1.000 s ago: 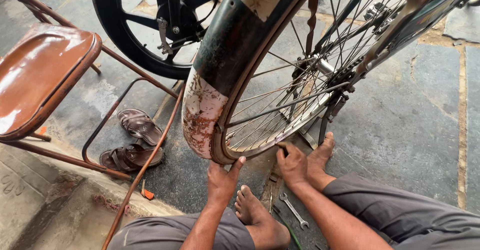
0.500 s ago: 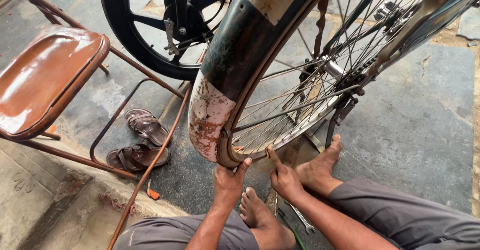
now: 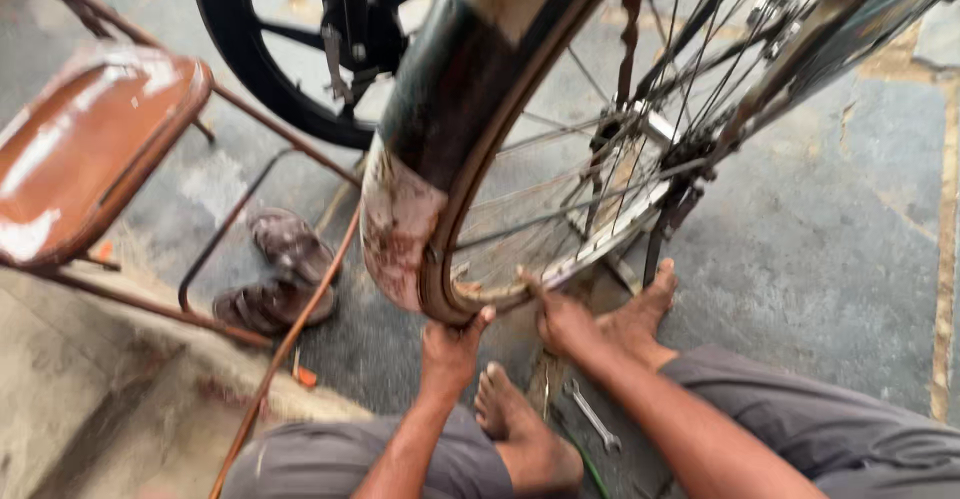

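- Bicycle wheel (image 3: 560,189), spoked and with its tyre on, is standing close in front of the person, its lowest part sitting just above the grey stone floor (image 3: 830,249) between the two bare feet.
- Rusty mudguard (image 3: 400,224) is curving down over the near side of the wheel, its lower end flaking red and white.
- Left hand (image 3: 450,344) is reaching up from below and gripping the bottom of the tyre beside the mudguard's end, fingers curled around the rubber and thumb pressing against the edge.
- Right hand (image 3: 562,317) is resting against the rim a little further right, fingers closing on the tyre's edge; the picture is blurring here, so I cannot tell whether a small tool is sitting in that grip.
- Left foot (image 3: 515,424) is lying between the forearms, toes pointing toward the wheel; the right foot (image 3: 645,309) is pressing on the floor just behind the right hand.
- Spanner (image 3: 592,417) is lying on the floor near the left foot, untouched.
- Brown chair (image 3: 85,149) with a worn seat is standing at the left, well apart from the hands.
- Pair of brown sandals (image 3: 280,274) is lying under the chair's frame.
- Black motorcycle wheel (image 3: 290,49) is showing at the top, behind the mudguard.
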